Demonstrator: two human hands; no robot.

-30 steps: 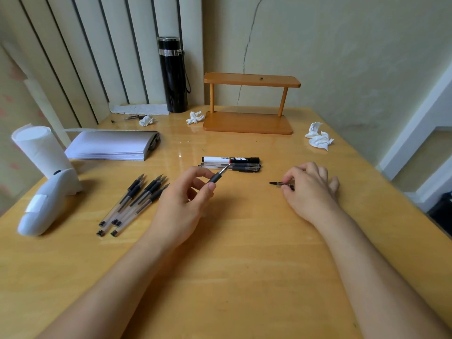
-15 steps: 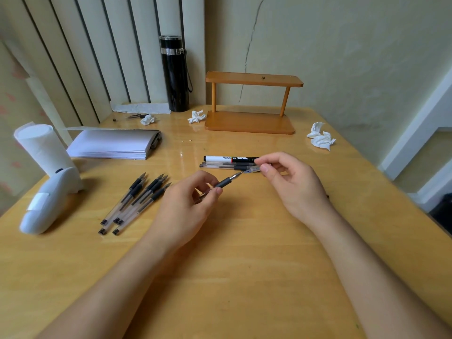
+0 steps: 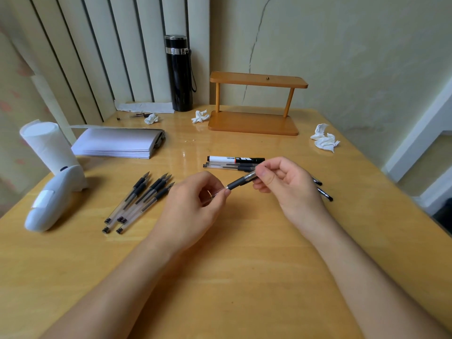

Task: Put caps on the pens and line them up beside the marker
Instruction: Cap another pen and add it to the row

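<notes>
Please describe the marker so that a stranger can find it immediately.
Start at the wooden shelf by the back wall and come toward the hands. The marker lies flat, just behind two capped pens. It is thicker, with a white body and black cap.

The marker (image 3: 235, 159) was coloured white and black with a red band; the pens (image 3: 139, 199) clear with black grips; the table (image 3: 244, 265) yellow-brown; the flask (image 3: 179, 74) black.

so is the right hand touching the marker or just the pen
Cannot tell for the marker: in the head view the right hand hides its capped end. Its fingers plainly pinch the pen.
</notes>
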